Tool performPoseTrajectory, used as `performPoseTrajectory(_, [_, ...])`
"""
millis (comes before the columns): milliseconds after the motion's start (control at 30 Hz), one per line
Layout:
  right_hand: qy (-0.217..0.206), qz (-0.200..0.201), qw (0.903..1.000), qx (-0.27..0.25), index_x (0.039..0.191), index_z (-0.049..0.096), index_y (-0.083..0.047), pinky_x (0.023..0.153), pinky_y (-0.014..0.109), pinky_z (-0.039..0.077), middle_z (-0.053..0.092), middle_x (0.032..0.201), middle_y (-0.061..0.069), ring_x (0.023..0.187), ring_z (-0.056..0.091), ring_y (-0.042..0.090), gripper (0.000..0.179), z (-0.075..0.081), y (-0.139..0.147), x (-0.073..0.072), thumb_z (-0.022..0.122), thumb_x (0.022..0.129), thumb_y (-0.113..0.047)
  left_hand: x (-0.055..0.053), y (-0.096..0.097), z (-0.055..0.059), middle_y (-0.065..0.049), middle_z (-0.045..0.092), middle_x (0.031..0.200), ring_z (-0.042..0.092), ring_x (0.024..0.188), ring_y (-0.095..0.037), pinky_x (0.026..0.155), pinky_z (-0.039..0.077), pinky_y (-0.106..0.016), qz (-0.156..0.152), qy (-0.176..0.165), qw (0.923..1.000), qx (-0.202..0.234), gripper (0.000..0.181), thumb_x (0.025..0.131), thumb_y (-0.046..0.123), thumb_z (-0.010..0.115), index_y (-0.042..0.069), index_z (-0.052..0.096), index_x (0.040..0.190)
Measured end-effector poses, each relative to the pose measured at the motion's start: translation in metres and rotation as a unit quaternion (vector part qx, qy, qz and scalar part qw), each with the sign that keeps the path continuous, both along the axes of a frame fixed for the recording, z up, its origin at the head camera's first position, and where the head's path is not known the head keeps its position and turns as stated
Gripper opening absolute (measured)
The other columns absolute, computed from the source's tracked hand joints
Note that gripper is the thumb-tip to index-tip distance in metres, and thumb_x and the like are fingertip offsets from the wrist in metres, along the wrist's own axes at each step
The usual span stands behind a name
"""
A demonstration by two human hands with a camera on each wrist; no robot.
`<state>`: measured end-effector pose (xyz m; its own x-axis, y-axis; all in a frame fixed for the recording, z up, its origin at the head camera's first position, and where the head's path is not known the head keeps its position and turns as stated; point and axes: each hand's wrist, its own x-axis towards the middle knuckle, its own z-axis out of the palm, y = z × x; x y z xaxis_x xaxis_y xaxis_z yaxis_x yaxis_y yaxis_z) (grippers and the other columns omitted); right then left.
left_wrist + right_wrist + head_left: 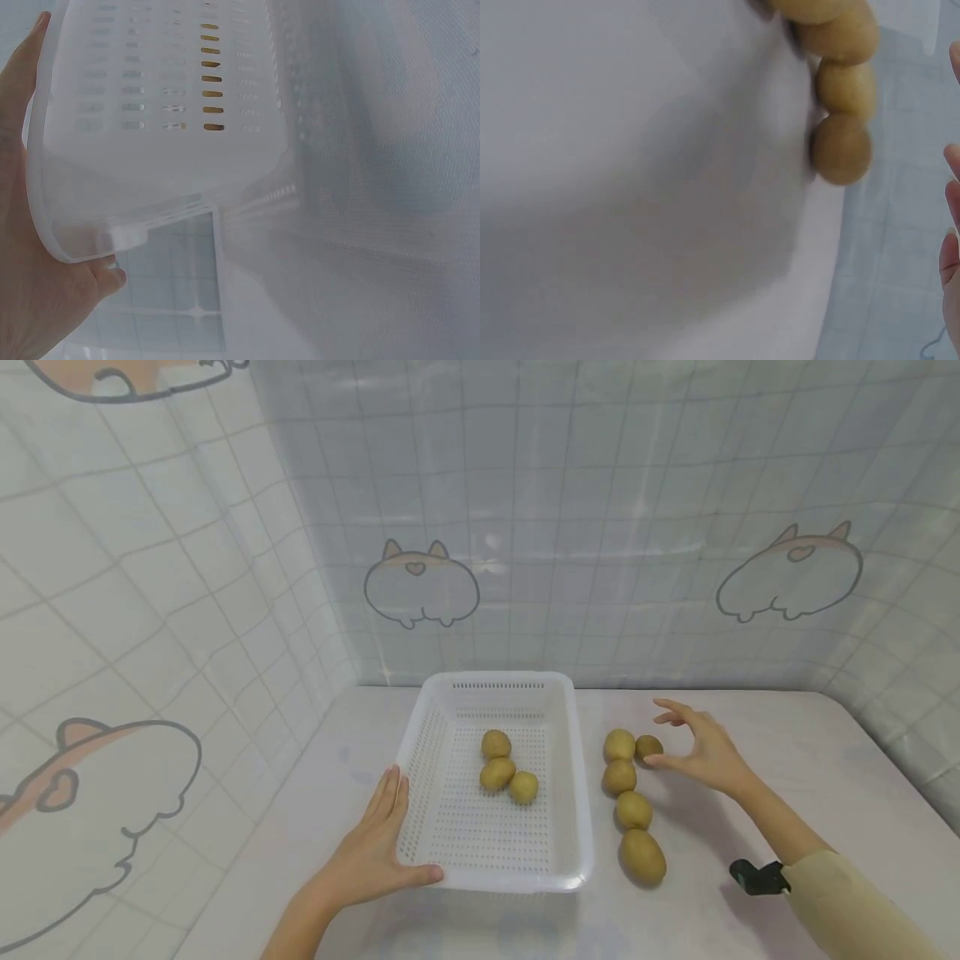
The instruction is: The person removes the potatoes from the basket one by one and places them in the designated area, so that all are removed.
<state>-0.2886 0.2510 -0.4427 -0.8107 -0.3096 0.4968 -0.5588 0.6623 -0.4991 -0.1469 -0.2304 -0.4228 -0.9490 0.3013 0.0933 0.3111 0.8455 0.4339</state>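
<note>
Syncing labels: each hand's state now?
Left hand: open, touching white rectangular perforated plastic basket.
Right hand: open, holding nothing, beside small round brown potato.

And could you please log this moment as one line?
left hand: touching basket rim | right hand: near potatoes | potatoes: three in basket, five on table

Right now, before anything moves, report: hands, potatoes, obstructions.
Left hand at near-left corner of white perforated basket. Right hand beside small brown potato, not gripping. Three potatoes inside basket, five potatoes on table. Basket's right wall stands between.
</note>
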Motion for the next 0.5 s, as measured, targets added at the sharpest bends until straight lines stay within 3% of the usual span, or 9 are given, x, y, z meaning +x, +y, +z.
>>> performPoseTrajectory(367, [0.020, 0.032, 0.9993, -0.004, 0.137, 0.051, -0.013, 0.087, 0.057, 0.035, 0.066, 0.112, 0.008, 0.106, 0.051, 0.030, 0.083, 0.024, -0.020, 0.003, 0.090, 0.065, -0.027, 0.000, -0.001, -0.001, -0.023, -0.008, 0.157, -0.007, 0.145, -0.035, 0.112, 0.014, -0.055, 0.000, 0.001, 1.0000, -0.001, 0.133, 0.066, 0.072, 0.071, -0.012, 0.009, 0.148])
performPoseTrajectory(500, [0.046, 0.055, 0.9974, -0.004, 0.135, 0.054, -0.015, 0.087, 0.049, 0.035, 0.066, 0.110, 0.004, 0.105, 0.051, 0.024, 0.082, 0.035, -0.029, 0.004, 0.092, 0.062, -0.023, 0.000, 0.000, 0.000, -0.024, -0.008, 0.157, -0.007, 0.145, -0.036, 0.112, 0.015, -0.055, -0.001, 0.001, 1.0000, 0.001, 0.133, 0.066, 0.072, 0.071, -0.012, 0.009, 0.148])
